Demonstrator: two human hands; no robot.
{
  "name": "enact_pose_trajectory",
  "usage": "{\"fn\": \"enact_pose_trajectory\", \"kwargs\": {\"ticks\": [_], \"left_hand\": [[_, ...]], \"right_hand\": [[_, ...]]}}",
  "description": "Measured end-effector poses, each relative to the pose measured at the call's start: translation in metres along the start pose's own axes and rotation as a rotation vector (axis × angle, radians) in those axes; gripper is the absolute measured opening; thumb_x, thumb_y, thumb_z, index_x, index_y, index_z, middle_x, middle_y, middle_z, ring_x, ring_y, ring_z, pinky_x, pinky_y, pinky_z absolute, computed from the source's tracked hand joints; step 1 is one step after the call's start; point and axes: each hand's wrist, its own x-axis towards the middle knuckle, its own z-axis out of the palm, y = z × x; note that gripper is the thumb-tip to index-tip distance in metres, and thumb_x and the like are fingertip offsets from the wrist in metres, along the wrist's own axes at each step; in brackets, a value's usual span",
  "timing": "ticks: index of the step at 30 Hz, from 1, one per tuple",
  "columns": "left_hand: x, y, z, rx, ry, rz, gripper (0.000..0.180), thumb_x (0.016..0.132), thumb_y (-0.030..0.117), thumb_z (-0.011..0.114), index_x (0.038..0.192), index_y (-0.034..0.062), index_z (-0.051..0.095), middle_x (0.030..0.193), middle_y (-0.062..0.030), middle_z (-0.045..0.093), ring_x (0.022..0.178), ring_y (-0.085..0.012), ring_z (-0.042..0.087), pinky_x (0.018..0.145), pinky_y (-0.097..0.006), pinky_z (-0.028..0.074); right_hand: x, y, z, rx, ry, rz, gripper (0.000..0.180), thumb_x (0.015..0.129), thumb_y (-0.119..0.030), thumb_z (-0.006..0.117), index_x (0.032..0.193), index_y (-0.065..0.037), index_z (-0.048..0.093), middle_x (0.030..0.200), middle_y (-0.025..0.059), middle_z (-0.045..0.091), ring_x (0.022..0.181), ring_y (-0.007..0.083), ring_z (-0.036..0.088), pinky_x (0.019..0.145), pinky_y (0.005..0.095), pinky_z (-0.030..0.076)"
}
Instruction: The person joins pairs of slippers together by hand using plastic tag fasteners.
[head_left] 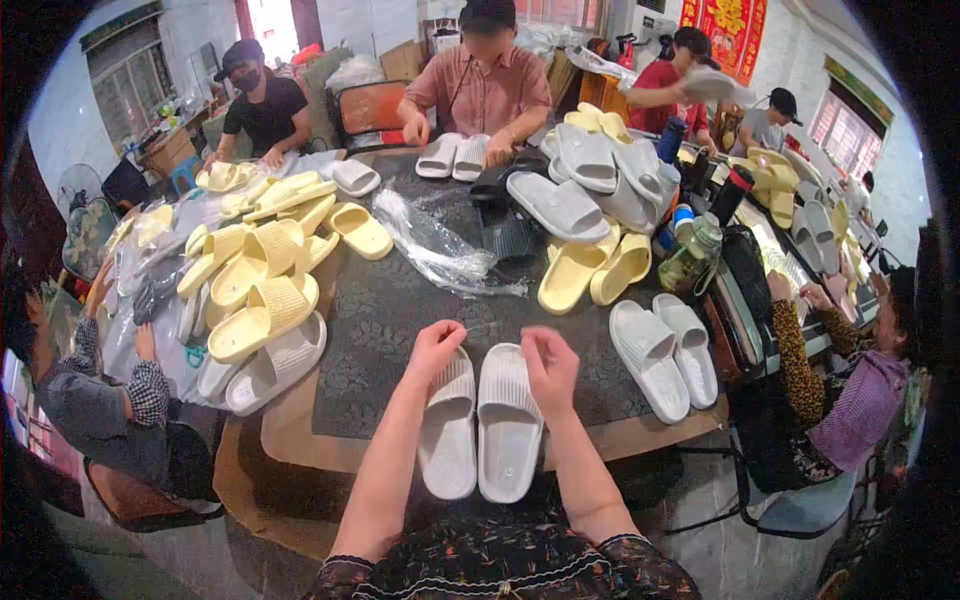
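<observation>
A pair of light grey slide sandals stands side by side at the table's near edge, the left slipper (447, 440) and the right slipper (508, 440) with toes pointing away from me. My left hand (436, 352) is closed in a pinch above the left slipper's toe. From its fingertips a thin pale strand (482, 327) stretches toward the right; its kind is too fine to make out. Over the outer side of the right slipper's toe, my right hand (551, 368) has its fingers curled together, slightly blurred. Whatever it holds is hidden.
Another grey slipper pair (662, 358) lies to the right. Yellow slippers (262, 265) are heaped at left, more grey ones (570, 195) at far right. Clear plastic bags (440, 245) lie mid-table. Bottles (692, 255) stand at right. A co-worker (482, 85) handles grey slippers opposite; others sit around.
</observation>
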Motion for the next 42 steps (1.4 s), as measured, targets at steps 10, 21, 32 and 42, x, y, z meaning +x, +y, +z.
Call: {"fn": "enact_pose_trajectory", "kwargs": {"ticks": [10, 21, 32, 42], "left_hand": [[0.000, 0.008, -0.006, -0.313, -0.018, -0.197, 0.016, 0.087, 0.022, 0.064, 0.092, 0.0071, 0.064, 0.073, 0.0062, 0.056, 0.065, -0.0033, 0.047, 0.060, -0.020, 0.038], [-0.021, 0.020, -0.001, -0.349, 0.050, -0.219, 0.013, 0.088, 0.018, 0.062, 0.091, 0.0062, 0.065, 0.072, 0.0061, 0.056, 0.064, -0.0033, 0.047, 0.060, -0.019, 0.038], [-0.047, 0.045, -0.019, 0.057, 0.177, 0.137, 0.022, 0.083, 0.022, 0.066, 0.097, 0.0047, 0.066, 0.087, -0.0029, 0.062, 0.085, -0.0170, 0.058, 0.076, -0.030, 0.046], [-0.168, 0.306, -0.023, -0.972, -0.681, 1.025, 0.031, 0.086, 0.018, 0.062, 0.058, 0.0069, 0.051, 0.080, -0.0090, 0.061, 0.072, -0.0223, 0.058, 0.073, -0.033, 0.048]], "right_hand": [[-0.074, -0.060, -0.020, -0.587, -0.674, 0.312, 0.039, 0.081, -0.041, 0.066, 0.091, -0.004, 0.067, 0.067, 0.0116, 0.063, 0.065, 0.0288, 0.063, 0.061, 0.0395, 0.050], [-0.088, -0.005, 0.006, -0.665, -0.525, 0.126, 0.047, 0.082, -0.045, 0.065, 0.064, -0.002, 0.055, 0.058, 0.0116, 0.058, 0.056, 0.0307, 0.058, 0.054, 0.0415, 0.045], [-0.081, -0.021, 0.003, -0.662, -0.588, 0.142, 0.040, 0.085, -0.039, 0.060, 0.069, -0.003, 0.059, 0.065, 0.0144, 0.061, 0.063, 0.0349, 0.060, 0.060, 0.0446, 0.047], [-0.087, 0.003, -0.054, -0.751, -0.410, 0.165, 0.041, 0.082, -0.038, 0.065, 0.065, -0.003, 0.055, 0.060, 0.0146, 0.057, 0.057, 0.0333, 0.056, 0.055, 0.0425, 0.043]]}}
